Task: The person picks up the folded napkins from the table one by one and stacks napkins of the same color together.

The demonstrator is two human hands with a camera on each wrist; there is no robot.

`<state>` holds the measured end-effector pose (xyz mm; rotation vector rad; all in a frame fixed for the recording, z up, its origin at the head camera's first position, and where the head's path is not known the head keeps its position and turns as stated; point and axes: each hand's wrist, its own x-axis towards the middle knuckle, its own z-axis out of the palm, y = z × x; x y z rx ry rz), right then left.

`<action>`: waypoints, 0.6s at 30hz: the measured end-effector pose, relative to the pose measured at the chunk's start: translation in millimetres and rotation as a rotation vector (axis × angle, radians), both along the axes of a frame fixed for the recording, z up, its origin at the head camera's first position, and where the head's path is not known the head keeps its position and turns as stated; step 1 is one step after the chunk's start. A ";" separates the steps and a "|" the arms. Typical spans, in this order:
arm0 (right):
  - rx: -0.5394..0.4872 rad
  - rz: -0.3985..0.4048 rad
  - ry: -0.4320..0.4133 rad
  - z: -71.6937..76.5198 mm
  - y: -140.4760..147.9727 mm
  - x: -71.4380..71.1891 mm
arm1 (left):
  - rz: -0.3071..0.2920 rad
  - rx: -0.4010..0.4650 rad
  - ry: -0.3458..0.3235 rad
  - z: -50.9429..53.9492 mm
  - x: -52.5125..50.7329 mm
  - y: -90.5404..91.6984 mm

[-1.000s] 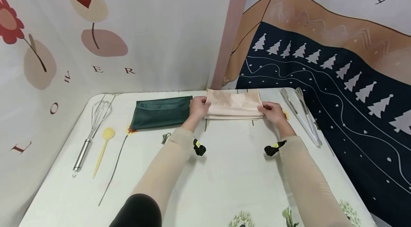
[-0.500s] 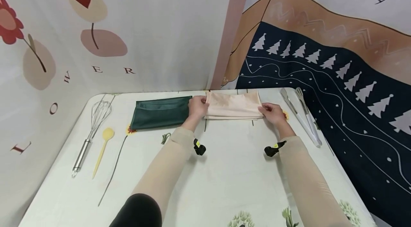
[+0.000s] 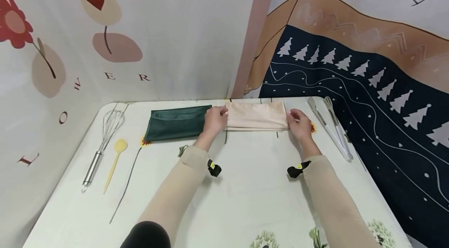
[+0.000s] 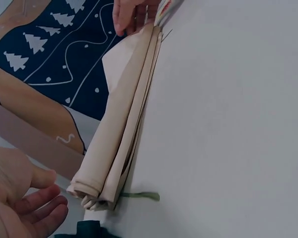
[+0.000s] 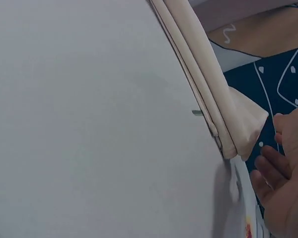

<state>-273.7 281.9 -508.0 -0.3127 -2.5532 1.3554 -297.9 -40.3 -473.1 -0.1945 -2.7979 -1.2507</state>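
A folded pale peach cloth [image 3: 257, 116] lies at the back of the table, its stacked layers facing the front. My left hand [image 3: 215, 119] is beside the cloth's left end; in the left wrist view the fingers [image 4: 44, 210] are loosely bent and apart from it. At the other end my right hand [image 3: 299, 122] is relaxed, and the right wrist view shows its fingers [image 5: 270, 168] clear of the cloth's corner. A folded dark green cloth [image 3: 177, 123] lies left of the peach one, partly behind my left hand.
On the left lie a wire whisk [image 3: 101, 145] and a yellow spoon [image 3: 117, 158]. Two utensils with white handles, including a slotted one [image 3: 336, 125], lie at the right edge. Printed curtains [image 3: 182, 37] stand behind the white table [image 3: 252, 197].
Both hands have let go of the peach cloth's ends and drawn slightly outward. The cloth's raised back edge has settled a little lower.
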 end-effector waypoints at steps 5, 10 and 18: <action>0.032 0.013 0.121 5.6 -6.2 6.4 | -0.049 -0.073 0.047 0.6 9.6 -13.1; 0.083 0.085 0.194 14.2 -12.5 16.3 | -0.073 -0.099 0.078 0.2 22.5 -31.5; 0.175 0.166 0.127 17.4 -21.0 40.7 | -0.071 -0.139 0.099 -6.7 49.6 -60.7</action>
